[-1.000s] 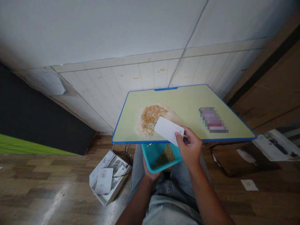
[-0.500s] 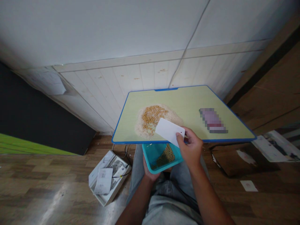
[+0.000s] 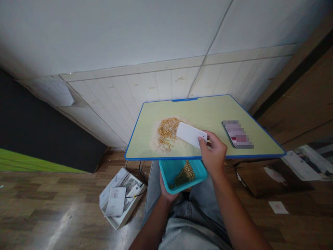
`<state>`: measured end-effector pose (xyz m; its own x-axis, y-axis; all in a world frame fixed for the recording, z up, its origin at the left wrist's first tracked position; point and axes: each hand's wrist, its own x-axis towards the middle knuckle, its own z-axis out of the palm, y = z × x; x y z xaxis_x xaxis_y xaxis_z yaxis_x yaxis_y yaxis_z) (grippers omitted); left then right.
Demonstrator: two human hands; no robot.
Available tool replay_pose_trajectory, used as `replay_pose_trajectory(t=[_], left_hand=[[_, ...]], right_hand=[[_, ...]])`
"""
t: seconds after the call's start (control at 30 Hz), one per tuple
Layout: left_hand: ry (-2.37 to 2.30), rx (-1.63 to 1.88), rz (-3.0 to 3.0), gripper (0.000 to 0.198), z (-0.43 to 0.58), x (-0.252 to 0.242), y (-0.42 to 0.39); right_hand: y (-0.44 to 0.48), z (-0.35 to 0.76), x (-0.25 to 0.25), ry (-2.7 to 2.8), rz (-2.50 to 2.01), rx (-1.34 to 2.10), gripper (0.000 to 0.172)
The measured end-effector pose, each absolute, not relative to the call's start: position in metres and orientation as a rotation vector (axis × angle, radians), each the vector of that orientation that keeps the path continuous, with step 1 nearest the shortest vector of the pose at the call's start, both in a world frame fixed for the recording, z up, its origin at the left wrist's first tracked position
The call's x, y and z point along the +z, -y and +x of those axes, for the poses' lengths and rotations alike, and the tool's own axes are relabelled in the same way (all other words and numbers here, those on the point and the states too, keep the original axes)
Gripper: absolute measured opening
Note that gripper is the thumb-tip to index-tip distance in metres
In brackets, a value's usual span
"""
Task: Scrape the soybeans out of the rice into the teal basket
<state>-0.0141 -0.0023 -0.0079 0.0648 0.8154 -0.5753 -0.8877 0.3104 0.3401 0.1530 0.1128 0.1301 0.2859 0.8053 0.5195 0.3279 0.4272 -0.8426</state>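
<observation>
Grip, right hand: Right hand (image 3: 214, 152) pinches a flat, white, rectangular card with rounded corners (image 3: 191, 134), thumb laid across the top face and fingers curled beneath, parted by little more than the card's thickness.
Card's direction: Long axis runs from the fingers at lower right toward the upper left, the free end pointing left and slightly away from the person; a small dark hole marks the held end.
Card's place: Above the counter, overlapping the right side of a loose spread of round golden beads (image 3: 168, 129) and fine pale grains (image 3: 155, 142). Whether the free end touches the spread cannot be told.
Grip, left hand: Left hand (image 3: 166, 196) cups a turquoise, rectangular, open-topped tub (image 3: 168, 170) from the left and below, palm spread against it, most of the fingers hidden from view.
Tub: Held over the lap, just below the counter's near edge, its long side running roughly left to right and its mouth facing up; small greenish-gold beads (image 3: 186, 173) gather toward its middle and right.
Counter: Pale green top with a blue rim (image 3: 205, 111), set near a white panelled wall (image 3: 166, 83); a dark-edged, flat, rectangular item (image 3: 229, 133), partly pixelated, lies at right, apart from the spread.
</observation>
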Motion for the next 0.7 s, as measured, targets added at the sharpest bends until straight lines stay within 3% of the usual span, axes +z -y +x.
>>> replay_pose_trajectory(t=[0.7], left_hand=[[-0.746,1.299,-0.064,0.058,-0.010,-0.003,0.000]], right_hand=[[-0.146,0.150,0.143,1.485,-1.003,0.411,0.026]])
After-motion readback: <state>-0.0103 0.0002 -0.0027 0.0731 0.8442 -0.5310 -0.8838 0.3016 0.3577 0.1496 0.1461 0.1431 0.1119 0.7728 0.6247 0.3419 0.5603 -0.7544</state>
